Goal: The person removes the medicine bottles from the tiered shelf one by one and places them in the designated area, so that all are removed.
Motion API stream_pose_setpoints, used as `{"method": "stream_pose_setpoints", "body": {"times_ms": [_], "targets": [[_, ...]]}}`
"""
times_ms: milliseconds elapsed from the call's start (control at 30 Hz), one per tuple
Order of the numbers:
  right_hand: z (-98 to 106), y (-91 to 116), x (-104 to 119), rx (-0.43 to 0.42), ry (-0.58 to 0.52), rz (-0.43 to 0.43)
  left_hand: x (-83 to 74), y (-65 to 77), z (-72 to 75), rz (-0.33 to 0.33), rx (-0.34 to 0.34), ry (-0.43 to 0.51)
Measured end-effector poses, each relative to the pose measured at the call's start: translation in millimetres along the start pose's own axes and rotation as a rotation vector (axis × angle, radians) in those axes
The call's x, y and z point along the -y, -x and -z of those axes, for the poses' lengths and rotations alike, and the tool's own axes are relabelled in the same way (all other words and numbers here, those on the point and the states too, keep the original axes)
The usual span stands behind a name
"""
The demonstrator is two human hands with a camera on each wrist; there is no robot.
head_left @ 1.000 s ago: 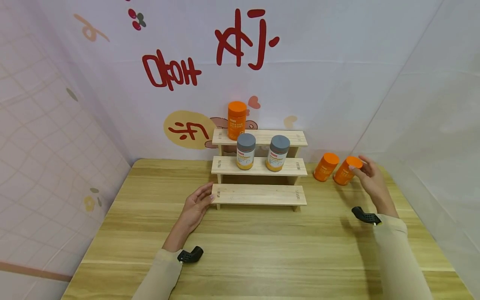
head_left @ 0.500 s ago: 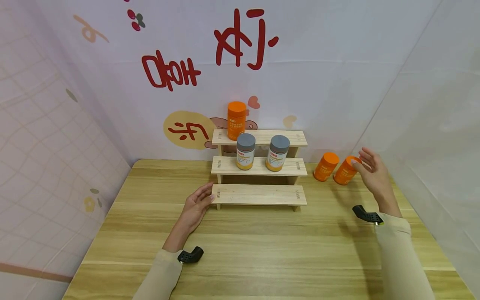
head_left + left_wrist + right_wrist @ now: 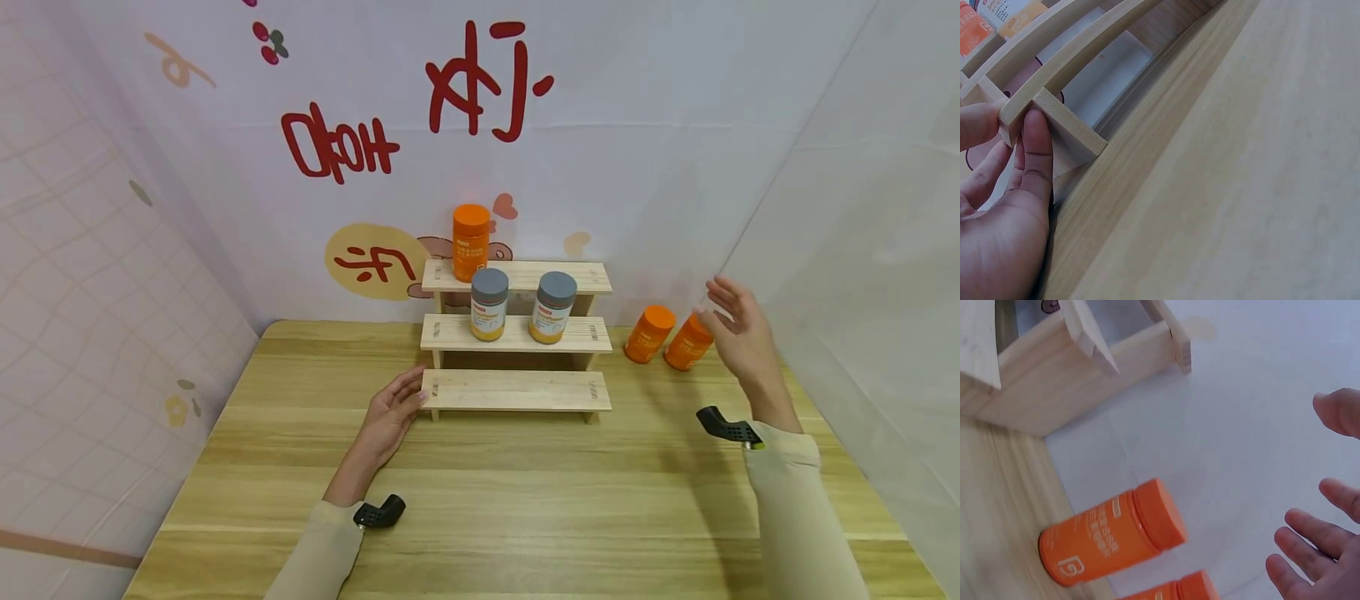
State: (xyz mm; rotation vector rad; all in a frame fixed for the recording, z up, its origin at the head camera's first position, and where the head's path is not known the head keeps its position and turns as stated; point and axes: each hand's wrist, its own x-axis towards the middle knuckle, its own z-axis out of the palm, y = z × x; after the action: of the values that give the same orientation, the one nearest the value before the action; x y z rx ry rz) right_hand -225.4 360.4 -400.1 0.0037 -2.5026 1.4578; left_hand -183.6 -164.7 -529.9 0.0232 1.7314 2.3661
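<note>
My left hand (image 3: pixel 393 412) pinches the left end of the bottom step of a three-tier wooden display stand (image 3: pixel 517 390). In the left wrist view the thumb is above the board and fingers (image 3: pixel 1036 150) are under it. My right hand (image 3: pixel 742 346), fingers loosely spread and holding nothing, hovers beside and above the rightmost orange bottle (image 3: pixel 684 352), partly covering its lid in the head view. Another orange bottle (image 3: pixel 648 335) stands just left of it. Between the right hand and the bottle (image 3: pixel 1097 540) in the right wrist view there is a gap.
One orange bottle (image 3: pixel 471 246) stands on the top tier at the left. Two grey-lidded jars (image 3: pixel 489 310) stand on the middle tier. A printed backdrop (image 3: pixel 637 150) rises behind the wooden table (image 3: pixel 525 508), with white cloth walls at both sides.
My right hand has let go of the rightmost orange bottle and risen up and away from it. My left hand stays on the stand, and the bottles and jars have not moved.
</note>
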Motion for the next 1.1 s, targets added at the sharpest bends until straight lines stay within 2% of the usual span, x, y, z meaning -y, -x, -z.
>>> {"method": "stream_pose_setpoints", "body": {"times_ms": [500, 1100], "targets": [[-25.4, -0.1, 39.6, 0.11, -0.029, 0.121, -0.1, -0.1, 0.3, 0.015, 0.005, 0.006], [-65.3, -13.6, 83.2, 0.197, -0.086, 0.22, 0.3, 0.3, 0.5, 0.002, 0.002, 0.005]]}}
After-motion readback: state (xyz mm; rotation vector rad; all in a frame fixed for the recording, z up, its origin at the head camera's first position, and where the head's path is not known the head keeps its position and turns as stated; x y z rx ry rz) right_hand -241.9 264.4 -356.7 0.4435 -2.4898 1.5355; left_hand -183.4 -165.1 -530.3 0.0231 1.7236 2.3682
